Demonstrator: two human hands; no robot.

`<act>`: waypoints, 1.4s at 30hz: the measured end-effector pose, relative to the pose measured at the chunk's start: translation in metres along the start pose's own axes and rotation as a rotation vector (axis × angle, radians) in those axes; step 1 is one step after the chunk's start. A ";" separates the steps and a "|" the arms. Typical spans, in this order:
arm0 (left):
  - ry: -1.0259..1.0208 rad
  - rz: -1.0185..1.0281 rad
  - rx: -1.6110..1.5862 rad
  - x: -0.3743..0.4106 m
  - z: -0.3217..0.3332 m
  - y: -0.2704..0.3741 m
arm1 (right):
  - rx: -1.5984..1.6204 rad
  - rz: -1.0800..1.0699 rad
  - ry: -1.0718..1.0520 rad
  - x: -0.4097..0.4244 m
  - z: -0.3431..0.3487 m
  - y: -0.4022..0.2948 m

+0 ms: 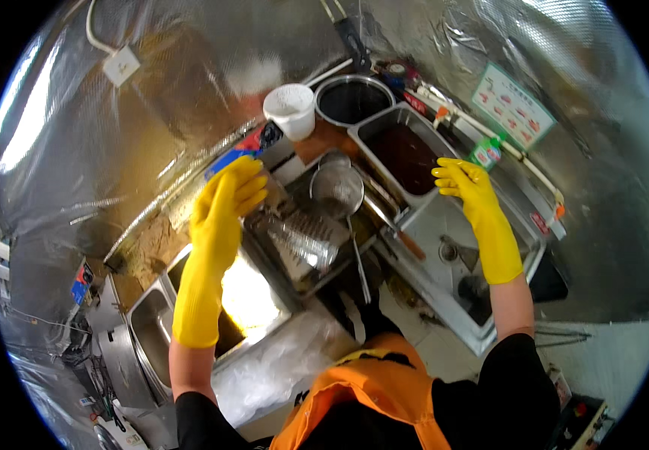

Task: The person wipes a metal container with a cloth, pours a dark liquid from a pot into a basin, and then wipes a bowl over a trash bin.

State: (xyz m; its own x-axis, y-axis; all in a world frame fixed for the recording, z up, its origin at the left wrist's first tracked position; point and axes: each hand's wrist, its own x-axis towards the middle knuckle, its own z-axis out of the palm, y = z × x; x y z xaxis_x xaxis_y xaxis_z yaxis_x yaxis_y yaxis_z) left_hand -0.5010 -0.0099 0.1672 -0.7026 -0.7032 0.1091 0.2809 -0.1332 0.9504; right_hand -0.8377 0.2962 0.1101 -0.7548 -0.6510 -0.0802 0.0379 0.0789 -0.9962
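Observation:
Both hands wear long yellow rubber gloves. My left hand [234,188] is raised above the left side of the work area, fingers loosely bent, with nothing visible in it. Nearest to it in the picture are a crumpled clear plastic sheet or bag [316,244] and a blue-and-red package [237,157]. Near the rim of a steel pan of dark reddish liquid [400,149], my right hand [462,177] is held up with its fingers slightly curled and apart, holding nothing visible. A round mesh skimmer [336,192] with a long handle lies between the hands.
A steel sink [431,225] with a drain strainer [449,250] lies to the right. Behind stand a white bucket [296,126] and a round pot of dark liquid [354,100]. A green bottle [487,152] stands by white pipes. Steel fryer tanks [153,320] are left.

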 end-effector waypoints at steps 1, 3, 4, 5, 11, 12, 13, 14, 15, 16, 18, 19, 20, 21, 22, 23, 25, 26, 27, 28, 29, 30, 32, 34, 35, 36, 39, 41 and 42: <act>0.008 -0.081 -0.085 0.041 0.023 -0.021 | 0.000 0.004 -0.005 0.031 -0.003 0.001; -0.123 -0.177 -0.326 0.118 0.036 -0.063 | 0.047 0.023 -0.047 0.099 0.016 0.013; -0.090 -0.156 -0.323 0.156 0.047 -0.096 | 0.079 0.012 -0.084 0.132 0.018 0.020; -0.071 -0.142 -0.345 0.198 0.060 -0.142 | 0.086 0.020 -0.094 0.159 0.011 0.025; 0.262 -0.250 0.482 0.380 0.073 -0.320 | -0.086 0.004 -0.062 0.320 0.009 0.069; 0.249 -0.105 0.787 0.396 0.035 -0.330 | -0.237 -0.004 -0.091 0.341 0.023 0.071; 0.205 -0.229 0.740 0.403 0.006 -0.330 | -0.477 -0.067 -0.032 0.366 0.033 0.075; 0.164 -0.350 0.697 0.410 -0.019 -0.323 | -0.713 -0.138 0.035 0.391 0.043 0.078; 0.132 -0.467 0.667 0.416 -0.045 -0.309 | -0.775 -0.111 0.045 0.414 0.057 0.079; 0.323 -0.009 0.888 0.409 0.010 -0.334 | -0.903 -0.042 0.094 0.440 0.038 0.102; 0.434 0.314 1.178 0.403 0.090 -0.336 | -1.106 0.058 0.148 0.489 -0.014 0.130; 0.548 0.456 1.314 0.398 0.131 -0.333 | -1.192 0.101 0.152 0.509 -0.048 0.140; 0.488 0.260 1.338 0.399 0.090 -0.326 | -1.204 0.096 0.061 0.507 0.000 0.131; 0.433 0.057 1.340 0.399 0.051 -0.320 | -1.117 0.140 0.068 0.497 0.034 0.121; 0.372 -0.133 1.298 0.404 0.023 -0.317 | -1.122 0.123 0.008 0.499 0.049 0.107; 0.314 -0.326 1.249 0.406 -0.005 -0.315 | -1.124 0.107 -0.058 0.500 0.066 0.103; 0.202 -0.529 1.125 0.428 0.029 -0.329 | -1.170 0.152 -0.019 0.529 0.026 0.120; 0.193 -0.582 1.109 0.432 0.052 -0.338 | -1.247 0.161 -0.046 0.532 0.010 0.132; 0.192 -0.638 1.104 0.434 0.071 -0.345 | -1.291 0.146 -0.079 0.530 -0.003 0.141; 0.374 -0.457 1.168 0.438 0.014 -0.352 | -1.271 0.057 -0.155 0.526 0.035 0.127; 0.531 -0.278 1.220 0.438 -0.028 -0.354 | -1.235 -0.033 -0.220 0.516 0.061 0.123; 0.464 -0.123 1.238 0.436 -0.029 -0.365 | -1.241 -0.076 -0.260 0.508 0.056 0.135; 0.280 0.219 1.218 0.448 0.010 -0.389 | -1.274 0.019 -0.220 0.531 0.012 0.166; 0.233 -0.017 1.373 0.463 0.037 -0.407 | -1.417 0.072 -0.284 0.548 -0.018 0.187; 0.259 -0.060 1.392 0.470 0.039 -0.418 | -1.476 0.093 -0.325 0.555 -0.026 0.193; 0.406 0.060 1.314 0.477 0.007 -0.424 | -1.353 0.255 -0.317 0.562 -0.001 0.186; 0.731 0.300 1.152 0.494 -0.034 -0.436 | -1.061 0.559 -0.216 0.574 0.031 0.178; 0.879 0.259 1.187 0.506 -0.012 -0.441 | -0.990 0.502 -0.064 0.575 0.007 0.192; 0.802 0.260 1.113 0.481 -0.018 -0.453 | -0.626 0.611 -0.210 0.554 0.017 0.201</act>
State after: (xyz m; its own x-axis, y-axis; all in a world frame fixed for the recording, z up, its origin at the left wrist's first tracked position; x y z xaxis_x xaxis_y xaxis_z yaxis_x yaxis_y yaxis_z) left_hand -0.9546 -0.3009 -0.2166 -0.0432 -0.8754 0.4815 -0.5826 0.4136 0.6997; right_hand -1.2372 -0.0612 -0.1352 -0.5823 -0.4807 -0.6556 -0.0172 0.8136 -0.5812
